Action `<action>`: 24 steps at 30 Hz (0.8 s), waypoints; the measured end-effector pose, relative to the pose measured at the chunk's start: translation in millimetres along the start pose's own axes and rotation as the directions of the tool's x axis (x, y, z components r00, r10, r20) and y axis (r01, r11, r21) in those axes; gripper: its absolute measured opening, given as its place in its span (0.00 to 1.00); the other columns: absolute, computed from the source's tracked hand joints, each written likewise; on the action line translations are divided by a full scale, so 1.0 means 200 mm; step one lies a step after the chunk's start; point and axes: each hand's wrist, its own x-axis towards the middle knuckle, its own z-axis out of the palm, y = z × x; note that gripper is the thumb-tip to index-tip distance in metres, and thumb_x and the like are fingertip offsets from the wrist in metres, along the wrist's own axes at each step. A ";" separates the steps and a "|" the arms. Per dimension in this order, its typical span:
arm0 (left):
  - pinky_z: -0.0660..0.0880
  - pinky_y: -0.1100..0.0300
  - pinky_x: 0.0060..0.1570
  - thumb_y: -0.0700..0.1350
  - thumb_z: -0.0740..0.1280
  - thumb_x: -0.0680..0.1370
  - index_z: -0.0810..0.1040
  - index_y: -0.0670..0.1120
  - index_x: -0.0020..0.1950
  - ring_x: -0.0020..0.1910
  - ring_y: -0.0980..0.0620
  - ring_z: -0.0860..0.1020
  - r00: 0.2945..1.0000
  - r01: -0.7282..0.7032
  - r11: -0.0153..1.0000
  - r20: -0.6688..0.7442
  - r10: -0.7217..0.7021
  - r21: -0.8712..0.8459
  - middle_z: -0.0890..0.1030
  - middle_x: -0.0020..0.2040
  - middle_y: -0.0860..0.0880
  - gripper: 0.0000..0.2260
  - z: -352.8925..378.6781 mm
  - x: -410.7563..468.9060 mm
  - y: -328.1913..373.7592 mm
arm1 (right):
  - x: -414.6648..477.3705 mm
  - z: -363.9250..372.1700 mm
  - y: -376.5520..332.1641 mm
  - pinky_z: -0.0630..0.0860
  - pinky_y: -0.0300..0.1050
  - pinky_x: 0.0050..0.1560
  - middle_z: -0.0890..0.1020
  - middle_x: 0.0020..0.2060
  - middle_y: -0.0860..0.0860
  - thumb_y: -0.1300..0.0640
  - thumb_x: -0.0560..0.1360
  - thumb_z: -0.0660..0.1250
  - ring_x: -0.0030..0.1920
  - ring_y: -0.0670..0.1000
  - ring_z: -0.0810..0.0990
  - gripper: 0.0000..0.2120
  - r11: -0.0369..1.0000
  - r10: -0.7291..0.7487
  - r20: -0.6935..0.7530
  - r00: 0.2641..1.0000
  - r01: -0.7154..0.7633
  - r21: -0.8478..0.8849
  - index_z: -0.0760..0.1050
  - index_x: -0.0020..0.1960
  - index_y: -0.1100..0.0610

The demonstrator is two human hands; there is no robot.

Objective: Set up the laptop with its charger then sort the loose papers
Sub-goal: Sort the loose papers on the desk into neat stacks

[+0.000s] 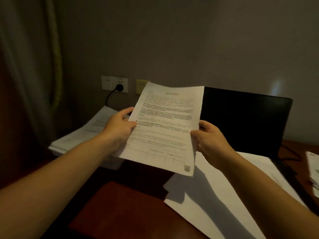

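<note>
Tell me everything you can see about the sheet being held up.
The sheet is white paper, printed with a heading, blurred lines of dark text, a ruled table near the bottom and a small square code at its lower right corner. It is held in the air, tilted, above the desk and partly in front of the dark laptop. The left hand grips its left edge; the right hand pinches its right edge.

You face a wooden desk (120, 204) in a dim, bedroom-like work corner. A curtain (34, 66) hangs on your left, sockets (114, 84) sit in the wall, and a laptop (245, 121) and paper piles (81, 133) crowd the desk.
</note>
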 end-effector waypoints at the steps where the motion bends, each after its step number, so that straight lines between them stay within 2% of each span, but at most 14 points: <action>1: 0.81 0.59 0.36 0.38 0.67 0.80 0.69 0.57 0.74 0.45 0.53 0.83 1.000 0.012 0.999 -0.023 -0.011 0.038 0.82 0.54 0.51 0.25 -0.07 0.03 -0.01 | 0.03 0.07 0.00 0.83 0.59 0.51 0.83 0.53 0.49 0.64 0.82 0.62 0.51 0.53 0.84 0.10 1.000 0.022 0.036 0.999 -0.023 0.015 0.74 0.59 0.51; 3: 0.77 0.65 0.30 0.37 0.67 0.81 0.71 0.54 0.74 0.43 0.55 0.81 0.996 0.027 0.994 -0.082 -0.019 0.110 0.81 0.51 0.53 0.24 -0.21 0.10 -0.03 | 0.08 0.20 0.00 0.84 0.51 0.44 0.84 0.53 0.49 0.67 0.81 0.61 0.51 0.53 0.85 0.12 0.997 0.063 0.112 0.992 -0.067 0.032 0.76 0.54 0.51; 4: 0.75 0.67 0.28 0.36 0.67 0.81 0.71 0.53 0.74 0.42 0.56 0.81 0.994 0.033 0.990 -0.110 -0.018 0.135 0.81 0.53 0.51 0.23 -0.27 0.13 -0.05 | 0.11 0.26 0.00 0.84 0.48 0.41 0.84 0.53 0.50 0.68 0.81 0.60 0.50 0.52 0.85 0.13 0.996 0.079 0.139 0.987 -0.084 0.029 0.76 0.52 0.51; 7: 0.78 0.64 0.34 0.35 0.67 0.80 0.71 0.52 0.74 0.47 0.52 0.82 0.986 0.051 0.977 -0.167 -0.016 0.208 0.81 0.60 0.47 0.24 -0.45 0.23 -0.11 | 0.17 0.44 0.00 0.83 0.44 0.38 0.85 0.52 0.51 0.70 0.80 0.62 0.49 0.52 0.86 0.12 0.994 0.108 0.191 0.976 -0.112 0.009 0.76 0.51 0.54; 9: 0.80 0.59 0.41 0.34 0.67 0.80 0.71 0.52 0.75 0.50 0.49 0.82 0.982 0.056 0.963 -0.188 -0.006 0.264 0.82 0.56 0.48 0.25 -0.56 0.28 -0.16 | 0.22 0.56 0.01 0.85 0.46 0.40 0.85 0.49 0.52 0.68 0.79 0.65 0.45 0.51 0.86 0.11 0.992 0.126 0.172 0.977 -0.127 -0.007 0.75 0.57 0.56; 11: 0.80 0.60 0.44 0.35 0.66 0.80 0.73 0.51 0.73 0.53 0.49 0.81 0.980 0.058 0.947 -0.198 0.006 0.316 0.81 0.59 0.48 0.23 -0.64 0.33 -0.22 | 0.27 0.66 0.04 0.85 0.47 0.40 0.84 0.52 0.54 0.68 0.77 0.68 0.47 0.53 0.86 0.23 0.990 0.135 0.145 0.980 -0.139 0.018 0.70 0.70 0.57; 13: 0.78 0.66 0.39 0.35 0.65 0.81 0.75 0.49 0.72 0.54 0.51 0.81 0.976 0.076 0.931 -0.216 0.003 0.356 0.79 0.66 0.48 0.21 -0.69 0.37 -0.27 | 0.33 0.76 0.07 0.85 0.49 0.42 0.81 0.60 0.56 0.69 0.76 0.70 0.52 0.57 0.85 0.31 0.992 0.123 0.115 0.986 -0.125 0.004 0.65 0.75 0.56; 14: 0.78 0.68 0.38 0.34 0.64 0.81 0.76 0.48 0.71 0.53 0.52 0.81 0.974 0.088 0.923 -0.227 -0.001 0.374 0.78 0.67 0.48 0.20 -0.72 0.40 -0.29 | 0.36 0.80 0.08 0.85 0.50 0.42 0.80 0.61 0.56 0.69 0.75 0.71 0.53 0.57 0.84 0.31 0.995 0.101 0.099 0.990 -0.098 -0.036 0.65 0.74 0.55; 15: 0.79 0.67 0.42 0.34 0.64 0.81 0.77 0.47 0.70 0.54 0.51 0.81 0.972 0.096 0.913 -0.236 0.001 0.398 0.78 0.67 0.48 0.19 -0.73 0.41 -0.32 | 0.38 0.83 0.10 0.85 0.49 0.42 0.80 0.59 0.56 0.68 0.75 0.71 0.51 0.56 0.84 0.29 0.994 0.075 0.089 0.993 -0.067 -0.091 0.68 0.72 0.55; 17: 0.78 0.58 0.58 0.35 0.64 0.81 0.78 0.47 0.69 0.61 0.48 0.79 0.973 0.099 0.873 -0.231 0.016 0.478 0.77 0.68 0.47 0.18 -0.76 0.44 -0.35 | 0.43 0.88 0.14 0.85 0.48 0.42 0.82 0.51 0.53 0.65 0.74 0.72 0.45 0.51 0.84 0.18 0.956 0.011 0.104 0.995 0.020 -0.294 0.75 0.62 0.56; 19: 0.75 0.58 0.62 0.38 0.63 0.82 0.79 0.47 0.67 0.65 0.47 0.76 0.983 0.118 0.801 -0.186 -0.009 0.587 0.76 0.69 0.47 0.15 -0.77 0.45 -0.39 | 0.45 0.91 0.18 0.83 0.45 0.40 0.83 0.44 0.50 0.57 0.76 0.72 0.40 0.47 0.82 0.07 0.810 -0.025 0.191 0.981 0.132 -0.572 0.79 0.53 0.55; 20: 0.73 0.59 0.62 0.40 0.63 0.83 0.79 0.48 0.67 0.66 0.47 0.76 0.989 0.121 0.758 -0.147 -0.033 0.641 0.76 0.70 0.47 0.14 -0.77 0.45 -0.41 | 0.44 0.92 0.19 0.80 0.43 0.36 0.82 0.42 0.50 0.54 0.76 0.71 0.37 0.46 0.81 0.05 0.733 -0.017 0.234 0.972 0.171 -0.658 0.78 0.51 0.53; 21: 0.71 0.58 0.63 0.42 0.63 0.83 0.80 0.48 0.66 0.67 0.47 0.75 0.992 0.118 0.720 -0.115 -0.054 0.684 0.76 0.70 0.48 0.13 -0.77 0.45 -0.43 | 0.44 0.92 0.21 0.76 0.41 0.31 0.82 0.40 0.50 0.51 0.77 0.70 0.35 0.46 0.79 0.05 0.687 -0.007 0.264 0.965 0.196 -0.699 0.78 0.51 0.51; 24: 0.70 0.53 0.69 0.47 0.64 0.82 0.80 0.51 0.66 0.68 0.47 0.73 0.994 0.111 0.621 -0.100 -0.054 0.776 0.75 0.71 0.49 0.14 -0.75 0.44 -0.42 | 0.44 0.90 0.20 0.70 0.37 0.30 0.82 0.41 0.49 0.49 0.79 0.68 0.34 0.45 0.78 0.06 0.689 -0.011 0.305 0.952 0.228 -0.688 0.78 0.52 0.50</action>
